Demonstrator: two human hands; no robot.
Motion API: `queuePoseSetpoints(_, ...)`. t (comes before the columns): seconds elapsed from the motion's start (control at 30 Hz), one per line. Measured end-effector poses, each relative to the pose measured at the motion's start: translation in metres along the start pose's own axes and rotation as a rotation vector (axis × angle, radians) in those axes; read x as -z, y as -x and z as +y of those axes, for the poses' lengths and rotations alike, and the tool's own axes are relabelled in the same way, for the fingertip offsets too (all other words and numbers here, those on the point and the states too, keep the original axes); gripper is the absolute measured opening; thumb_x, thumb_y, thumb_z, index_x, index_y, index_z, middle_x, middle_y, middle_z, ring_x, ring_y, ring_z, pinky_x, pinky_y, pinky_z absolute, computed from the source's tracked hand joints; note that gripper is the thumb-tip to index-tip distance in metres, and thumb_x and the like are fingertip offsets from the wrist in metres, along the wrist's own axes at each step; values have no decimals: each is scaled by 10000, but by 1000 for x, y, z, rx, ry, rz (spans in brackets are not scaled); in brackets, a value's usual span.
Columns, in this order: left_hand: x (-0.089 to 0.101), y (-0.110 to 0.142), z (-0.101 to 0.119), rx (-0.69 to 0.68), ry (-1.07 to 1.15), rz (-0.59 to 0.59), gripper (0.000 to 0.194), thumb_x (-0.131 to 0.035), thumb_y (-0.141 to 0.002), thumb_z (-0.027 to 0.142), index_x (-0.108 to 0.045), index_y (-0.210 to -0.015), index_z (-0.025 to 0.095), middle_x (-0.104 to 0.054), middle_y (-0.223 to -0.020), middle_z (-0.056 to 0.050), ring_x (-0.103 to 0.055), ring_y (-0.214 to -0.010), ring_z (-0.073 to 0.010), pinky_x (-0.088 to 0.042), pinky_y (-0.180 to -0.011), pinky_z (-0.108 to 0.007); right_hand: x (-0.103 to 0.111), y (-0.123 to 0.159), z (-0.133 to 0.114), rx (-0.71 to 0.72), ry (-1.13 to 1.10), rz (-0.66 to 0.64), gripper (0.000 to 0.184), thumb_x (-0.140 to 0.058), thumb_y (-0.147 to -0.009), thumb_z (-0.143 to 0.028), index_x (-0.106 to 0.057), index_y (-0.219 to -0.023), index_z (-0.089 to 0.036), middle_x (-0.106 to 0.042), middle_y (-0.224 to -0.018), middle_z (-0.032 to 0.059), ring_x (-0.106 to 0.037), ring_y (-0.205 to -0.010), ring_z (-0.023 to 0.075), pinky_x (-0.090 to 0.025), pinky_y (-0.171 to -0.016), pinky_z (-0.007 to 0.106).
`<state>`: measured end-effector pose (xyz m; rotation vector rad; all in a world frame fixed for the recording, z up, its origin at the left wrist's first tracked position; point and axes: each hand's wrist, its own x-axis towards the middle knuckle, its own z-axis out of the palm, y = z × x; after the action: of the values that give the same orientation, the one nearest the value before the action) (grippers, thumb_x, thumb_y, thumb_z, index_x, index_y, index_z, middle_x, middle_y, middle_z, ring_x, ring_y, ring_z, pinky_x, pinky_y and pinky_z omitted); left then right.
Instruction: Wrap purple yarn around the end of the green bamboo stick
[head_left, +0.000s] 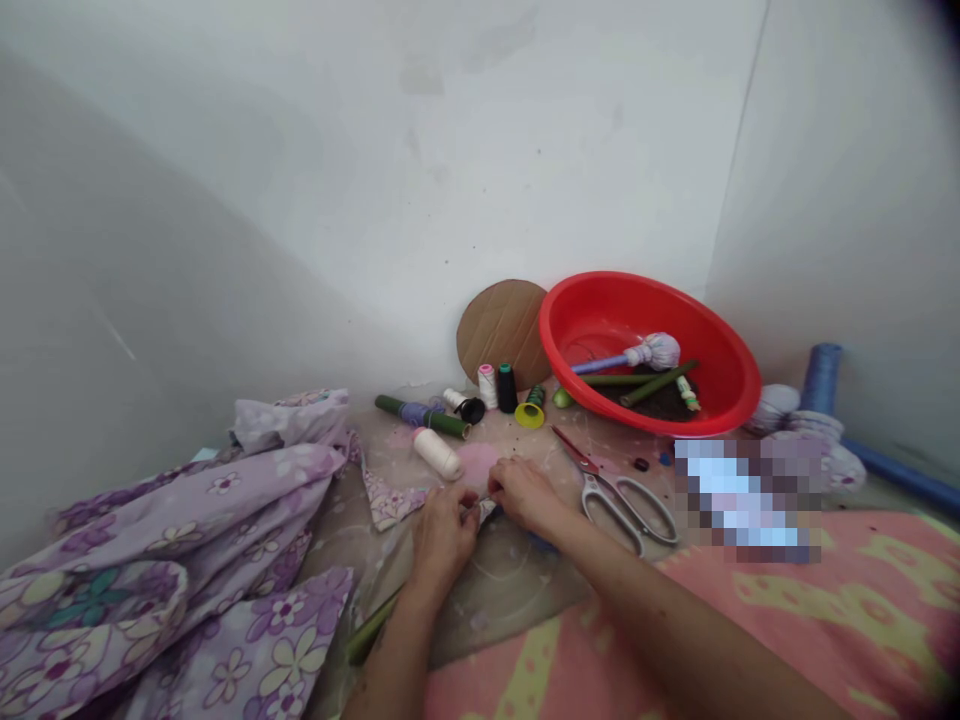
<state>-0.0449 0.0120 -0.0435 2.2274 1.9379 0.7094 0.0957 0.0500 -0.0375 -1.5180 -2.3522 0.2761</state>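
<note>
Lilac floral fabric scrap [484, 512] sits at twelve o'clock, pinched between our left hand [442, 535] and right hand [526, 495], both closed on it; steel-handled scissors [622, 510] lie at three o'clock, seemingly kept within easy reach.

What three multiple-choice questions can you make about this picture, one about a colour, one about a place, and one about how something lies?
1. What colour is the plastic basin?
A. blue
B. red
C. green

2. Where do the steel scissors lie?
A. just right of the right hand
B. inside the basin
C. hanging on the wall

3. How does the purple flowered cloth lie?
A. hung up flat
B. folded in a neat square
C. bunched in big folds

Answers:
1. B, because its rim and inside are red.
2. A, because their handles lie beside that hand.
3. C, because it heaps in folds at the left of the view.
</note>
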Motion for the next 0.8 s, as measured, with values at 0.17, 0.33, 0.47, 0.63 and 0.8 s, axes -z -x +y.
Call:
queuePoseSetpoints(0.17,-1,1,0,-161,46,-11,238,-446,-727,131,-598,-866,248,-570,-883,-6,-473,-873,-149,-325,-752,-246,4,0,-1,25,50,9,145,-497,-723,-197,-629,-782,-190,-610,-846,62,-477,-854,188,-290,-715,273)
queuePoseSetpoints(0.33,-3,2,-2,-143,43,-55,232,-431,-733,160,-604,-860,249,-578,-855,-9,-509,-800,-140,-341,-690,-230,9,-5,4,56,97,-68,219,-495,-720,-259,-627,-894,-236,-616,-914,59,-479,-894,209,-279,-754,306)
queuePoseSetpoints(0.47,-6,0,-1,-95,86,-43,198,-444,-745,284,-612,-841,240,-597,-836,-10,-518,-758,-141,-340,-660,-231,9,-9,11,95,118,-182,238,-459,-738,-319,-633,-886,-253,-621,-888,60,-502,-866,208,-287,-764,313)
queuePoseSetpoints(0.63,-12,-3,-2,-25,180,-61,197,-527,-683,322,-596,-836,219,-608,-814,1,-517,-716,-134,-337,-611,-219,1,-11,23,228,111,-203,266,-443,-749,-315,-613,-949,-269,-587,-911,72,-472,-896,226,-296,-774,325)
queuePoseSetpoints(0.8,-11,0,0,-61,244,-87,231,-589,-613,332,-597,-810,212,-595,-811,5,-509,-731,-133,-341,-620,-217,-3,-10,34,312,52,-203,247,-473,-736,-322,-605,-940,-275,-562,-941,60,-459,-910,225,-309,-777,326)
